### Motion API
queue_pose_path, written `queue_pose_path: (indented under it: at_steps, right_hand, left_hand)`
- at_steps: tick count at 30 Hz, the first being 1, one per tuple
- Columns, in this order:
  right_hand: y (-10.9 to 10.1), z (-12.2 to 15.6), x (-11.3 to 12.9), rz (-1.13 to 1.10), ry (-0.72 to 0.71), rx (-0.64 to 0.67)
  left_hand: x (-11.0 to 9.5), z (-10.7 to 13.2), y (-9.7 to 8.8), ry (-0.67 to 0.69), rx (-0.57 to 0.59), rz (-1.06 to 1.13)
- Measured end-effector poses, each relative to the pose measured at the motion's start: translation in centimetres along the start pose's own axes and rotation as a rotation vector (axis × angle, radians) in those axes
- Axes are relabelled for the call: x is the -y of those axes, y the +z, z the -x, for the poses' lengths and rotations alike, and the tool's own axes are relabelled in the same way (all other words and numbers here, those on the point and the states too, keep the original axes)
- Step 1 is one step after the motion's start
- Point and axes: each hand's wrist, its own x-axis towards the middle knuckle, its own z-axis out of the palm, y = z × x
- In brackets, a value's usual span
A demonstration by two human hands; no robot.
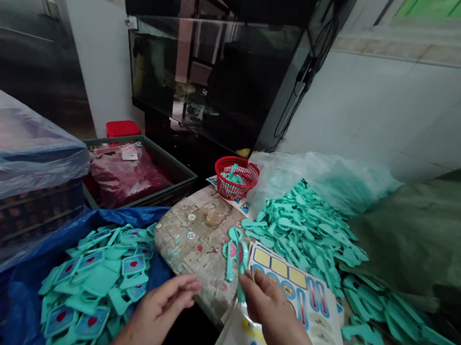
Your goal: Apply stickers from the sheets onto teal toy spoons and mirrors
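My right hand [268,301] is closed in a pinch at the lower end of a teal plastic toy utensil [243,258], over a stack of printed sticker sheets [312,291]. Another teal piece with a pink sticker [232,256] lies just left of it on the worn tabletop [194,249]. My left hand [168,310] hovers off the table's front edge, fingers stretched out and nothing in it. Below and left of that hand, a heap of teal toy pieces [102,281], several with red-heart stickers, fills a blue-lined container.
A large pile of teal pieces [302,224] spreads at the back right beside a green sack [434,232]. Behind stands a red basket [235,178] with teal pieces. A small clear cup [216,215] sits on the table. Crates [9,211] stand left; a fish tank [213,68] stands behind.
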Motion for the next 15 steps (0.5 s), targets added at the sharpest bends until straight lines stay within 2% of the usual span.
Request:
queue_pose_path:
  at_steps: [3,6,10,15]
  right_hand:
    - [0.7,3.4,-0.7,-0.460,0.088,0.223]
    - [1.5,5.2,-2.1,-0.636,0.137,0.328]
    - [1.3,6.2,-3.1,-0.626,0.119,0.217]
    - [0.2,6.7,-3.7,-0.578,0.095,0.195]
  left_hand:
    - [-1.5,-0.2,3.2,-0.058,0.175,0.314]
    - [-2.5,-0.3,6.0,-0.077,0.277,0.487]
    - [-3.1,-0.3,8.0,-0.106,0.214,0.483]
    - [-2.7,0.2,8.6,-0.166,0.186,0.409]
